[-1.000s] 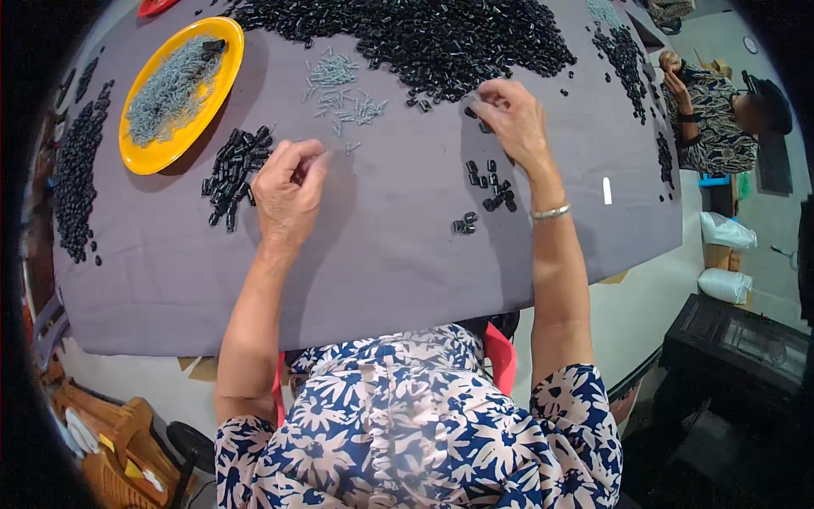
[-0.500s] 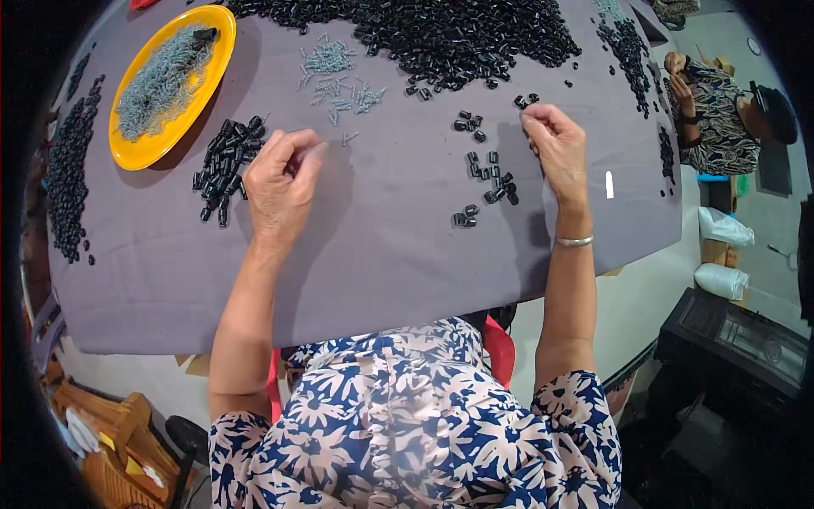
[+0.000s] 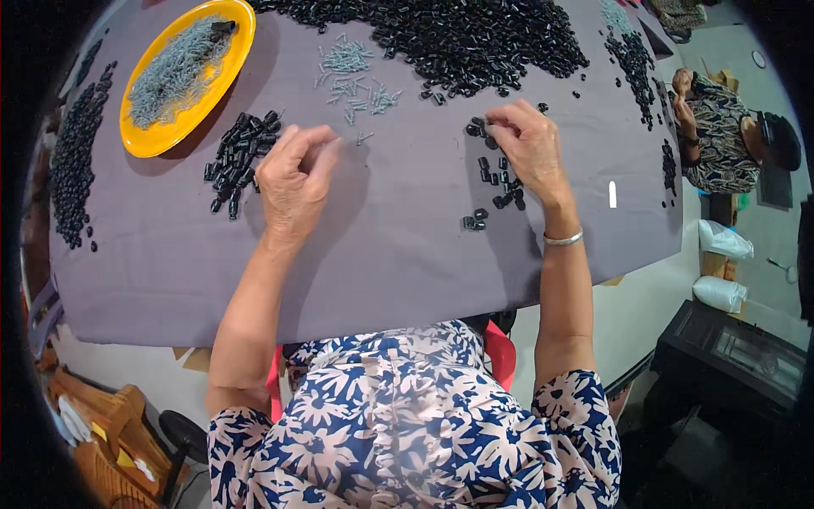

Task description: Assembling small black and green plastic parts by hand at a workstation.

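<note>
My left hand [image 3: 295, 182] is raised over the cloth with thumb and forefinger brought together. Whatever is in that pinch is hidden. Beside it on the left lies a pile of short black plastic cylinders [image 3: 236, 161], some with a thin tip sticking out. My right hand [image 3: 532, 148], a silver bangle on its wrist, has its curled fingertips at a loose group of small black cylinders [image 3: 476, 127]; what they grip cannot be made out. More black cylinders [image 3: 504, 180] lie scattered just below. Between the hands and farther away sit loose grey screws [image 3: 346, 58], with one lone screw [image 3: 365, 137] nearer.
A yellow oval plate [image 3: 140, 144] heaped with screws stands at far left. A big heap of black pieces [image 3: 483, 42] covers the far side. More black pieces line the left edge [image 3: 76, 161] and right edge [image 3: 632, 64] of the grey tablecloth [image 3: 398, 254]. Another person [image 3: 721, 127] sits at right.
My right hand has moved left and slightly nearer, from the far black pieces to the loose group. The left hand stays pinched beside its pile; the whole view has shifted slightly.
</note>
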A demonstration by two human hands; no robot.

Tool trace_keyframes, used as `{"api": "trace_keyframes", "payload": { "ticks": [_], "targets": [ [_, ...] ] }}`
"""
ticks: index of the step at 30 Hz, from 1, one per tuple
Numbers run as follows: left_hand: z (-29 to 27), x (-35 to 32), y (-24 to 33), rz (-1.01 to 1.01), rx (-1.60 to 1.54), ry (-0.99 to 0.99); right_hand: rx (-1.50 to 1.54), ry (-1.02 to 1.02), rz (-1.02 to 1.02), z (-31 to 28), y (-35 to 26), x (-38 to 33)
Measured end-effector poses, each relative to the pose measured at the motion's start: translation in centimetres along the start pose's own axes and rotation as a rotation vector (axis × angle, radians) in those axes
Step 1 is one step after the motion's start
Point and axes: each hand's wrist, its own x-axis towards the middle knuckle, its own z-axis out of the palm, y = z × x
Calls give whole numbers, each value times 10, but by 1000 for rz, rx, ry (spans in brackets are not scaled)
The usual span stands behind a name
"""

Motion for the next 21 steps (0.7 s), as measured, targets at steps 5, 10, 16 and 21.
{"api": "trace_keyframes", "payload": {
  "ticks": [5,10,16,21],
  "targets": [
    [0,0,3,27,-8,-16,-113,-94,-41,-5,6,7],
    [-1,0,8,79,-15,-49,-92,-162,62,-11,-1,8],
    [-3,-4,9,37,-118,-145,58,-117,208,-7,-17,9],
    [1,-7,15,-206,-656,-348,753,-47,377,34,-81,-14]
  ]
}}
